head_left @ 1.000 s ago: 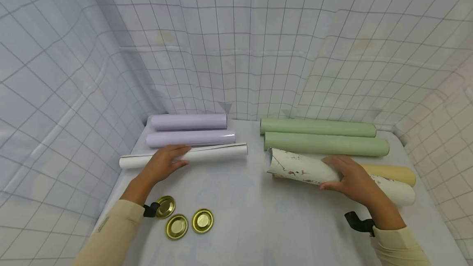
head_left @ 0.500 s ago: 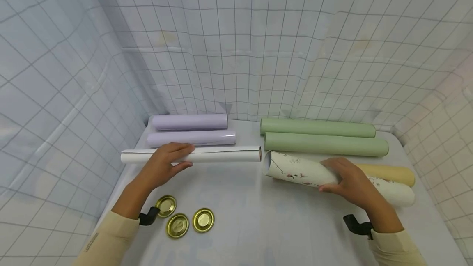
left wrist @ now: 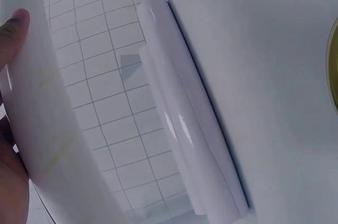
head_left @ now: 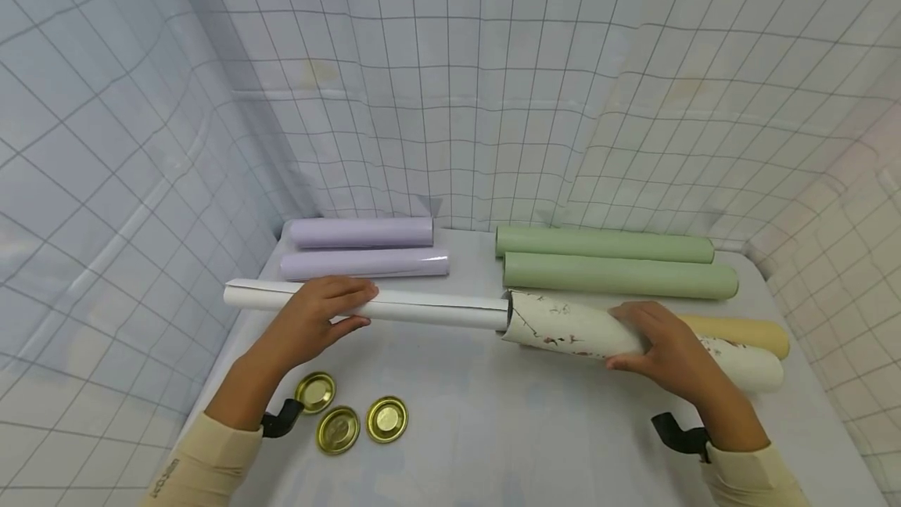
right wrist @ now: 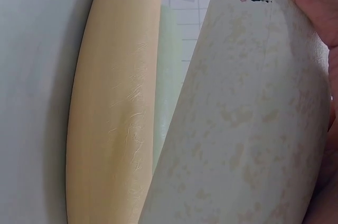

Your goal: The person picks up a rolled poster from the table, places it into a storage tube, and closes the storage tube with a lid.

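My left hand (head_left: 317, 319) grips a thin white paper roll (head_left: 436, 310) around its middle. The roll's right end meets the open left end of a wider floral-patterned roll (head_left: 563, 327); its tip appears to be just inside that opening. My right hand (head_left: 669, 350) holds the floral roll from above, thumb on the near side. In the left wrist view the white roll (left wrist: 42, 108) crosses the left edge under my fingers. In the right wrist view the floral roll (right wrist: 237, 108) fills the right side, with a yellow roll (right wrist: 116, 97) lying beside it.
Two lilac rolls (head_left: 362, 263) lie at the back left. Two green rolls (head_left: 619, 275) lie at the back right. Three gold round lids (head_left: 386, 419) sit at the front left of the white table (head_left: 493, 429). Grid-patterned sheeting (head_left: 464, 100) encloses the back and sides.
The white roll has lifted and shifted right until its right end reached the floral roll's opening. The floral roll and right hand have moved only slightly.
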`<state>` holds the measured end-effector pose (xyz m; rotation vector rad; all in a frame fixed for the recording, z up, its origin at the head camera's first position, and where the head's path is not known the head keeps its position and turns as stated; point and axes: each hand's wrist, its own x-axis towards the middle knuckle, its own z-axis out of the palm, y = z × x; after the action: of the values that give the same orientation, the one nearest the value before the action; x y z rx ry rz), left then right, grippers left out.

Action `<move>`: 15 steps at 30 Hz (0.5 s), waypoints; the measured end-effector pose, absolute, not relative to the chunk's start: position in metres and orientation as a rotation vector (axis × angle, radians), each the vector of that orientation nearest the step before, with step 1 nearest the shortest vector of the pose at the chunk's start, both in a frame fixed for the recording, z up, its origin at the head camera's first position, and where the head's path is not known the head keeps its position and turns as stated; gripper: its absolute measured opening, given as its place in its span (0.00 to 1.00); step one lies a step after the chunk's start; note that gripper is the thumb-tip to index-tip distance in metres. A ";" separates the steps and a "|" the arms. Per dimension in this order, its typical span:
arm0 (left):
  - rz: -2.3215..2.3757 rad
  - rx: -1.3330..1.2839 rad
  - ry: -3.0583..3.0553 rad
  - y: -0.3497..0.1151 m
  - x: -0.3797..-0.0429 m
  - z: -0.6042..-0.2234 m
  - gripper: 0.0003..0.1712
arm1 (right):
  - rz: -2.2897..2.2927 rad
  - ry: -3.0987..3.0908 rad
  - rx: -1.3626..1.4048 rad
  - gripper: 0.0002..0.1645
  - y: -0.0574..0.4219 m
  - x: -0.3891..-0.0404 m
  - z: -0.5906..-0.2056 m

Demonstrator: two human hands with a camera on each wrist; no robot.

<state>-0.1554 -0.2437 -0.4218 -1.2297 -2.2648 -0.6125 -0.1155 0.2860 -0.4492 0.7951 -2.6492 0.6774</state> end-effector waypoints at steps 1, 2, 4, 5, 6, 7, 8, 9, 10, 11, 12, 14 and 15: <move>-0.608 -1.234 -2.267 -0.243 -0.155 -0.422 0.30 | 0.676 -2.645 0.801 0.46 0.285 -0.115 -0.449; -0.601 -1.239 -2.266 -0.243 -0.155 -0.422 0.30 | 0.674 -2.643 0.804 0.46 0.285 -0.115 -0.448; -0.593 -1.246 -2.265 -0.242 -0.155 -0.421 0.31 | 0.673 -2.633 0.818 0.46 0.284 -0.114 -0.447; -0.590 -1.249 -2.263 -0.241 -0.155 -0.421 0.31 | 0.672 -2.628 0.822 0.45 0.283 -0.114 -0.447; -0.584 -1.251 -2.261 -0.240 -0.155 -0.420 0.31 | 0.672 -2.624 0.826 0.45 0.283 -0.114 -0.446; -0.581 -1.253 -2.259 -0.239 -0.155 -0.419 0.30 | 0.673 -2.619 0.829 0.45 0.282 -0.113 -0.446; -0.577 -1.253 -2.257 -0.238 -0.154 -0.418 0.30 | 0.673 -2.615 0.832 0.45 0.282 -0.113 -0.445; -0.577 -1.256 -2.256 -0.236 -0.154 -0.417 0.29 | 0.678 -2.611 0.833 0.45 0.282 -0.113 -0.445; -0.580 -1.262 -2.257 -0.234 -0.154 -0.416 0.27 | 0.681 -2.609 0.833 0.45 0.281 -0.112 -0.445; -0.580 -1.267 -2.260 -0.232 -0.153 -0.415 0.24 | 0.684 -2.607 0.834 0.45 0.281 -0.112 -0.444; -0.578 -1.272 -2.261 -0.230 -0.153 -0.414 0.23 | 0.692 -2.604 0.836 0.45 0.280 -0.112 -0.444; -0.572 -1.285 -2.266 -0.226 -0.152 -0.413 0.23 | 0.702 -2.604 0.836 0.45 0.279 -0.111 -0.445; -0.570 -1.290 -2.271 -0.224 -0.152 -0.413 0.26 | 0.710 -2.603 0.839 0.45 0.279 -0.111 -0.445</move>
<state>-0.1517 -0.2244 -0.4126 -1.2899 -2.2712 -0.5703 -0.1106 0.2787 -0.4450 0.8393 -2.6032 0.7098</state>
